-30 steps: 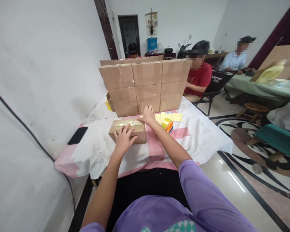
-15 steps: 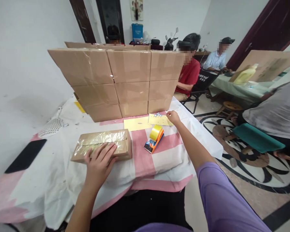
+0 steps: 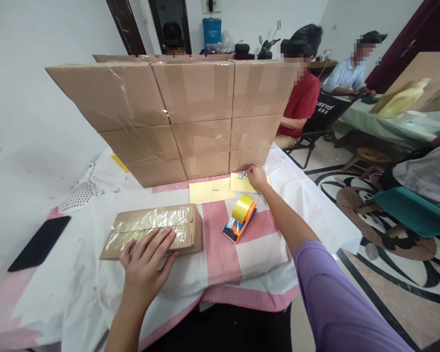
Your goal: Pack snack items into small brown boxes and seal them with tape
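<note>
My left hand [image 3: 148, 256] lies with fingers spread on the top and near edge of a taped cardboard box [image 3: 187, 230]. At the foot of the stacked boxes, my right hand [image 3: 258, 178] is over a yellow card with a dark outline [image 3: 238, 185]. Its fingers are pinched together, and whatever is between them is hidden or too small to name. By the fingertips lie small pale pieces with blue edges [image 3: 240, 176]. A plain yellow sheet [image 3: 209, 192] adjoins the card on the left. Nearer me sits an orange and blue tape dispenser [image 3: 240, 218] with a yellow tape roll.
A wall of stacked cardboard boxes [image 3: 201, 98] stands across the table's far side. On the left are a black phone [image 3: 40, 243] and a white perforated object [image 3: 77, 197]. A pink and white cloth [image 3: 223, 266] covers the table. Several other people sit beyond and to the right.
My right hand has moved left across the outlined card toward the small pieces, covering part of it. My left hand stays on the box. The camera view has shifted slightly.
</note>
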### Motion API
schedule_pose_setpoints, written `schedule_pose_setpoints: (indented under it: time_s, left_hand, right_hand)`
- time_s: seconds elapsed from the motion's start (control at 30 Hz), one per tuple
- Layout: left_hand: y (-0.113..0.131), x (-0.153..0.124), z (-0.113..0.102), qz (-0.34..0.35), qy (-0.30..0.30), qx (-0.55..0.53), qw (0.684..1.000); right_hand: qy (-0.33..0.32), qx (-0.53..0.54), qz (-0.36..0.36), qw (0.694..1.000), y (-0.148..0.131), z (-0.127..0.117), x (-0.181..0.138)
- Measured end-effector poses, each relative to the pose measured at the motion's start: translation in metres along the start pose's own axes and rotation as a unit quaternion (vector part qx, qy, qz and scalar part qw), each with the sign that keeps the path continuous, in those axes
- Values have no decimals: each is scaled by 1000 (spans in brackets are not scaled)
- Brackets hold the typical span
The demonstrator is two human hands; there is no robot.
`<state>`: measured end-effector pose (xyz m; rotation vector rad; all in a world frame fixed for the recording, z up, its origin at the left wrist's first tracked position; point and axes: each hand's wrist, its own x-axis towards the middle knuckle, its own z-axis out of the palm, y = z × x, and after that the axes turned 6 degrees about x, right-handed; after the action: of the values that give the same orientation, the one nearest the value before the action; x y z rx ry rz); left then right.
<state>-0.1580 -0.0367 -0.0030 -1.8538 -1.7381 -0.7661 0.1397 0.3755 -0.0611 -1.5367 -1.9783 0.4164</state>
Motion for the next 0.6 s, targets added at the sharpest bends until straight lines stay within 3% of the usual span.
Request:
schedule_pose_setpoints:
  time_s: [0.17,0.4,0.6]
  left_hand:
    - [-6,4,4,49,21,27,998]
    - [-5,1,6,53,36,35,997]
    - [-2,-8,4,47,45,38,997]
  right_hand:
    - [10,49,14,999,11,-9,-10]
    - [19,113,31,993,22,-16,-30]
    - [13,104,18,994,19,-17,-39]
